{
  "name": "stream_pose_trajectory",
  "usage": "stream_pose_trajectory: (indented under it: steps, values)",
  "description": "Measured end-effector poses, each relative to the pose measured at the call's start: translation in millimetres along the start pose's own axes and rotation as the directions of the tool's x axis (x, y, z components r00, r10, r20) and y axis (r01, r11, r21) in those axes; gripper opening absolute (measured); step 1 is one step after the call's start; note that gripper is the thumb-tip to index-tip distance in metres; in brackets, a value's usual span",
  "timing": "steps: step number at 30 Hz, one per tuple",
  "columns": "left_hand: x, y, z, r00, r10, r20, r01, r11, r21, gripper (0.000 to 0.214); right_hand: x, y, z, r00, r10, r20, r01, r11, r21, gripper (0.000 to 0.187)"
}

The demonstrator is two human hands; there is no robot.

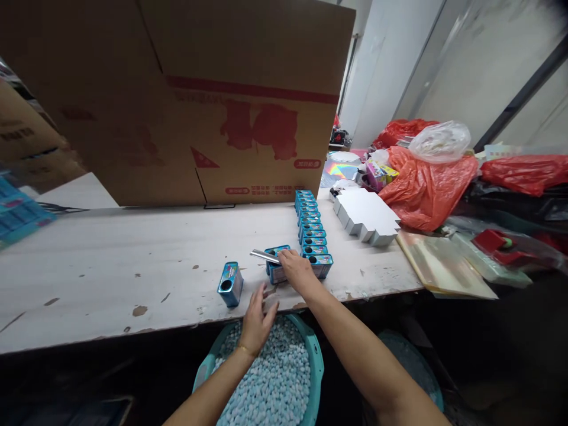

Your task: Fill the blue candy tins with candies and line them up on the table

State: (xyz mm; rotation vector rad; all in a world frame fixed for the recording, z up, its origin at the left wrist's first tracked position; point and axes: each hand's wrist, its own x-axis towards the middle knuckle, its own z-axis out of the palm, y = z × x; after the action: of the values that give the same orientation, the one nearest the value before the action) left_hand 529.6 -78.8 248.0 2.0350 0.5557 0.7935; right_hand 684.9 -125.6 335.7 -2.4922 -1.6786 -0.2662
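My right hand (296, 269) is closed around a flat, silver metal tool (265, 256) that juts out to the left. That hand is over a pair of blue tins (277, 273); whether it touches them I cannot tell. My left hand (258, 324) has its fingers apart, just in front of the table edge and above a teal basin (318, 355) full of small pale-blue and white pellets (270, 378). A single blue tin (231, 284) with a round dark opening in its top stands upright to the left. Nothing is in the left hand.
A row of several blue tins (314, 234) runs back along the table (133, 260). Behind stands a large cardboard box (231, 118). White stacked card pieces (367, 212), red plastic bags (426, 189) and a red tape dispenser (501, 247) lie to the right.
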Motion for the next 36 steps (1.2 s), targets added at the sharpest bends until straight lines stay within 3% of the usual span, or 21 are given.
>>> stream_pose_trajectory:
  steps: [3,5,8,11,15,19,22,26,28,30,33,36]
  values:
    - [-32.1,-2.2,-32.0,0.995,0.085,0.06,-0.09,0.992,0.085,0.032,18.2,5.4,3.6,0.999,0.027,0.024,-0.027,0.999,-0.027,0.026]
    - [-42.1,-11.6,-60.4,0.993,0.116,-0.013,-0.113,0.983,0.148,0.027,32.5,7.9,5.3,0.998,0.055,0.039,-0.053,0.998,-0.043,0.026]
    - [-33.1,-35.1,-102.2,0.982,0.095,-0.163,-0.048,0.96,0.275,0.034,56.6,10.7,7.8,0.995,0.092,0.045,-0.09,0.995,-0.046,0.027]
    - [-9.3,-61.4,-131.2,0.982,0.092,-0.166,-0.019,0.917,0.399,0.046,80.8,13.0,11.0,0.992,0.117,0.046,-0.115,0.993,-0.035,0.028]
    - [11.8,-84.2,-141.5,0.995,0.101,-0.019,-0.078,0.861,0.502,0.062,107.6,17.0,13.9,0.987,0.152,0.049,-0.152,0.988,-0.004,0.028]
    - [19.6,-82.7,-139.5,0.984,0.117,0.133,-0.169,0.847,0.504,0.083,116.1,27.4,4.4,0.989,0.146,0.032,-0.148,0.987,0.058,0.024]
    - [36.0,-69.4,-145.3,0.953,0.183,0.24,-0.275,0.854,0.441,0.084,94.7,38.6,-12.9,0.99,0.139,-0.025,-0.136,0.985,0.11,0.029]
    - [74.6,-46.4,-154.5,0.898,0.208,0.389,-0.361,0.853,0.377,0.078,25.7,46.1,-30.5,0.964,0.146,-0.224,-0.064,0.939,0.337,0.034]
    - [90.1,-35.7,-155.6,0.854,0.172,0.492,-0.372,0.861,0.346,0.073,-15.3,43.2,-29.8,0.959,0.15,-0.239,-0.026,0.89,0.456,0.031]
    - [97.0,-26.1,-155.0,0.825,0.12,0.552,-0.347,0.879,0.327,0.07,-52.2,34.7,-23.0,0.974,0.134,-0.18,-0.017,0.846,0.533,0.029]
    - [92.6,-16.3,-152.9,0.837,0.044,0.545,-0.27,0.9,0.343,0.064,-92.1,16.5,-7.4,0.99,0.114,-0.088,-0.034,0.78,0.624,0.027]
    - [82.2,-14.7,-146.1,0.899,-0.009,0.438,-0.197,0.884,0.423,0.052,-114.3,5.3,6.5,0.99,0.136,-0.029,-0.081,0.734,0.674,0.026]
